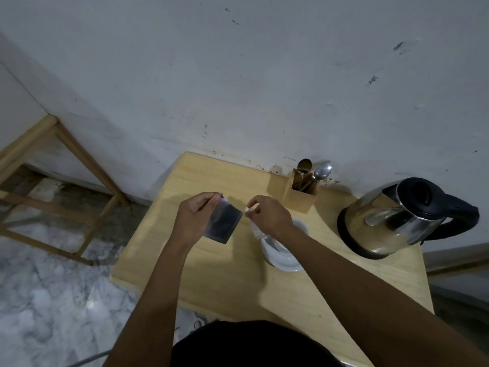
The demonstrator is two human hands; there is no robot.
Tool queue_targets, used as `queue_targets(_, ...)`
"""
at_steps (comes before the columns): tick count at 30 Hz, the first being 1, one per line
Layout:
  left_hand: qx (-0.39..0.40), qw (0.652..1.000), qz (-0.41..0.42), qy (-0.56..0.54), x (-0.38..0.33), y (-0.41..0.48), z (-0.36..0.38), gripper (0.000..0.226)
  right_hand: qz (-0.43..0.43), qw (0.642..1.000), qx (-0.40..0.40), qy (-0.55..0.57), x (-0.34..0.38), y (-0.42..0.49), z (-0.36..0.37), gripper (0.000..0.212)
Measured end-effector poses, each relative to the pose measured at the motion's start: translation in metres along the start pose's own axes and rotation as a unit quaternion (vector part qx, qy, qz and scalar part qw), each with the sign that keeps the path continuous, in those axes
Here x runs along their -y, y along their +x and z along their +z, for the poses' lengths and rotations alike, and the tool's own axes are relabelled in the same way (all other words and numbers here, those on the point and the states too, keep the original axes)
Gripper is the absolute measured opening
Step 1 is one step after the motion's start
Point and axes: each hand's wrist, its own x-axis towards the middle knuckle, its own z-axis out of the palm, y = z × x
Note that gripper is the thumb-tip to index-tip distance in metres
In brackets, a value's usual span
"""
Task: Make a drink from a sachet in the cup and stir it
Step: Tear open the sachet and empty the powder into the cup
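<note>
My left hand point(191, 217) holds a dark, shiny square sachet point(223, 221) by its top left corner, above the wooden table. My right hand point(268, 215) pinches a small white scrap point(247, 210) just off the sachet's top right corner. A white cup point(281, 249) stands on the table below and right of my right hand, and my right wrist hides part of its rim. Spoons point(315, 170) stand in a wooden holder point(293, 193) behind the cup.
A steel electric kettle point(397, 221) with a black lid and handle stands at the table's right side. The small wooden table point(217, 282) is against a grey wall. A wooden frame point(66, 165) stands on the marble floor to the left.
</note>
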Motion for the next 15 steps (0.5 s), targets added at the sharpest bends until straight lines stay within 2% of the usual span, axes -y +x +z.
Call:
queue_targets(4, 0.001, 1.0, 0.01, 0.014, 0.009, -0.009, -0.002, 0.014, -0.019, 0.995, 0.071, -0.062, 0.003, 0.021, 0.012, 0.001)
queue_targets(7, 0.002, 1.0, 0.009, 0.025, 0.014, -0.014, 0.0, 0.014, -0.012, 0.986, 0.117, -0.115, -0.005, 0.028, 0.016, 0.008)
queue_targets(9, 0.003, 1.0, 0.004, 0.024, 0.014, -0.016, 0.0, 0.013, -0.024, 0.983, 0.108, -0.144, -0.008, 0.032, 0.013, 0.018)
queue_targets(10, 0.005, 1.0, 0.004, 0.028, 0.014, -0.015, 0.0, 0.013, -0.029, 0.988, 0.09, -0.122, -0.007, 0.032, 0.01, 0.022)
queue_targets(12, 0.01, 0.999, 0.002, 0.041, 0.015, -0.013, 0.0, 0.015, -0.028, 0.998, 0.048, 0.009, 0.0, 0.025, -0.005, 0.029)
queue_targets(15, 0.009, 0.999, -0.025, 0.047, 0.014, -0.009, 0.005, 0.017, -0.003, 0.97, 0.041, 0.241, 0.011, -0.002, -0.032, 0.031)
